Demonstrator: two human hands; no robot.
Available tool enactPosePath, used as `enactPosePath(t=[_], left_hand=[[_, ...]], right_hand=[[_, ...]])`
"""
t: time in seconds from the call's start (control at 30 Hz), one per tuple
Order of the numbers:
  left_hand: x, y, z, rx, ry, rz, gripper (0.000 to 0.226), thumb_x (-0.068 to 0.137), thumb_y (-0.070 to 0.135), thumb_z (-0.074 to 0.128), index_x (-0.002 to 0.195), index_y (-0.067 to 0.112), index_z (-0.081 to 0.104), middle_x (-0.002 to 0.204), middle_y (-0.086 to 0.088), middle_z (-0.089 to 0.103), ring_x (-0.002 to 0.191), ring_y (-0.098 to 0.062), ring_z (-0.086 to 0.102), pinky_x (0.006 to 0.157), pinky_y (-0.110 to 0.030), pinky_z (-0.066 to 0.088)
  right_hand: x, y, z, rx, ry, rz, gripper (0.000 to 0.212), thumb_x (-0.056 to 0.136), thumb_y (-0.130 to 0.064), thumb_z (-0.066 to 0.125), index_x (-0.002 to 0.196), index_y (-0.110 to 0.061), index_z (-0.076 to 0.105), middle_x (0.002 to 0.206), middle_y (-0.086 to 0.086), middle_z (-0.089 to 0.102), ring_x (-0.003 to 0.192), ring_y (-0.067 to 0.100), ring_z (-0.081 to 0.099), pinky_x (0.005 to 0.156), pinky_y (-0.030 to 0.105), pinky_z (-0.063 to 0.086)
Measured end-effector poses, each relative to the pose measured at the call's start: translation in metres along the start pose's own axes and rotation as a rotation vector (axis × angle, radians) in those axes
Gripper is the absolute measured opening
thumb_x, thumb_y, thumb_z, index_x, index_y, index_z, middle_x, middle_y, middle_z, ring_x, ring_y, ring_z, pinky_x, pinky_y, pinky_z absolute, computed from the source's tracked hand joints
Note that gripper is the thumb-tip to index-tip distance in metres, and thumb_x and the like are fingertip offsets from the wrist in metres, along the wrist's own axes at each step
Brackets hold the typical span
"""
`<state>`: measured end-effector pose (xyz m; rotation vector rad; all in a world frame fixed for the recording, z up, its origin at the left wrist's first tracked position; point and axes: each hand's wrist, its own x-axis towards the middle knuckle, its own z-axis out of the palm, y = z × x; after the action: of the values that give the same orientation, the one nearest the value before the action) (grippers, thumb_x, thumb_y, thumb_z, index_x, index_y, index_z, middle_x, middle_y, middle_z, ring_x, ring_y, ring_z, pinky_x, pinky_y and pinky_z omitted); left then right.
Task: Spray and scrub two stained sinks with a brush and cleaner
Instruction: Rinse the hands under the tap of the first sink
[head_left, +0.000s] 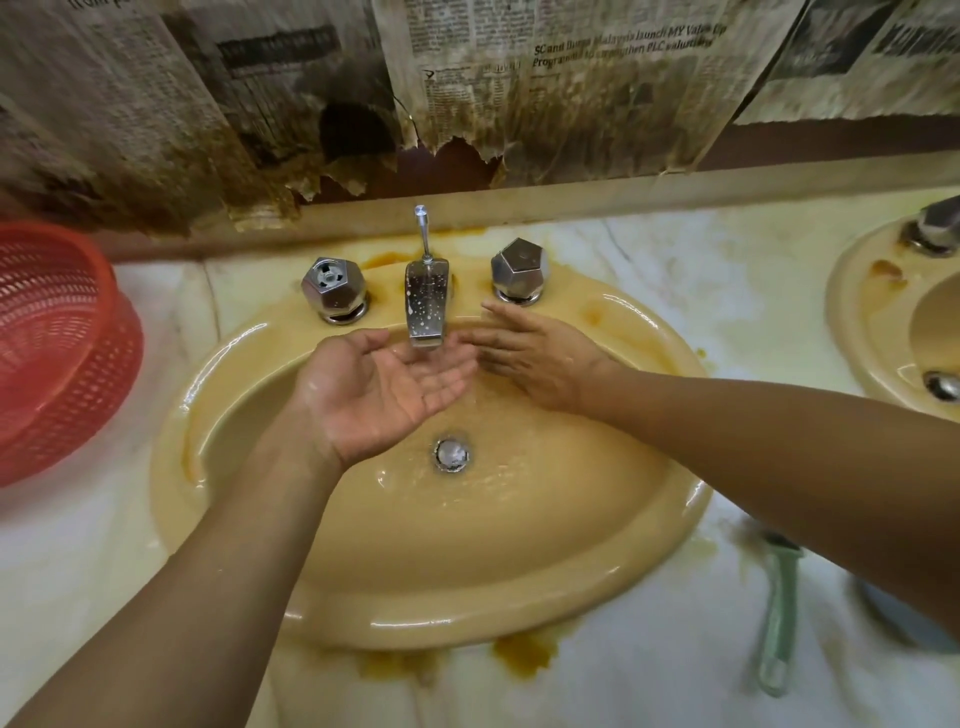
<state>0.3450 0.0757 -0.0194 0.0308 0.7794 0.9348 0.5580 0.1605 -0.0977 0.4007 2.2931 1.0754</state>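
Forearms (208, 597) are stretched over the sink (467, 618); left hand (384, 387) is cupped open, right hand (535, 358) flat, nothing held. Near the counter's (623, 691) front edge the brush (776, 613) is judged light, slippery, best taken mid-handle.

Left hand (384, 389) and right hand (540, 358) under running faucet (427, 306)

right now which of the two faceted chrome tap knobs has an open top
The left faceted chrome knob, nearer the red plastic basket: its top shows a recessed hole; the right knob is capped.
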Motion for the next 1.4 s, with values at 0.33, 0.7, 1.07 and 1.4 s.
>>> enactPosePath(t=[0.33,0.7,1.07,1.4], left_hand=[[0.008,-0.012,0.001,0.043,-0.096,-0.23,0.086,0.105,0.054,0.008,0.149,-0.014,0.036,0.149,-0.039,0.043,0.143,-0.05,0.041,0.126,-0.051,0.022],[0.017,-0.003,-0.019,0.082,-0.095,-0.288,0.066,0.107,0.035,0.019,0.149,-0.011,0.042,0.15,-0.033,0.047,0.139,-0.045,0.049,0.124,-0.048,0.028],[0.027,0.005,-0.008,0.21,0.102,-0.209,0.056,0.108,0.032,0.029,0.146,-0.003,0.051,0.139,-0.025,0.061,0.124,-0.04,0.064,0.1,-0.052,0.052],[0.008,-0.037,-0.007,0.471,-0.037,-0.556,0.051,0.109,0.021,0.032,0.141,-0.013,0.05,0.14,-0.032,0.057,0.133,-0.041,0.057,0.111,-0.048,0.044]], right_hand=[[-0.055,-0.026,0.02,0.183,-0.154,-0.149,0.066,0.107,-0.051,0.01,0.161,-0.015,-0.007,0.167,0.001,-0.013,0.156,0.018,-0.02,0.121,0.051,-0.023],[-0.032,-0.044,0.013,0.423,-0.118,-0.197,0.068,0.106,-0.05,0.007,0.162,-0.015,-0.005,0.169,0.004,-0.013,0.156,0.02,-0.019,0.125,0.05,-0.011],[-0.066,-0.057,-0.001,0.816,-0.407,-0.141,0.068,0.108,-0.049,0.02,0.164,-0.017,-0.004,0.17,0.0,-0.014,0.157,0.014,-0.012,0.127,0.039,-0.008],[-0.051,-0.067,-0.021,0.89,-0.476,-0.247,0.069,0.106,-0.046,0.021,0.163,-0.014,-0.002,0.169,0.01,-0.02,0.154,0.021,-0.025,0.125,0.051,-0.01]])
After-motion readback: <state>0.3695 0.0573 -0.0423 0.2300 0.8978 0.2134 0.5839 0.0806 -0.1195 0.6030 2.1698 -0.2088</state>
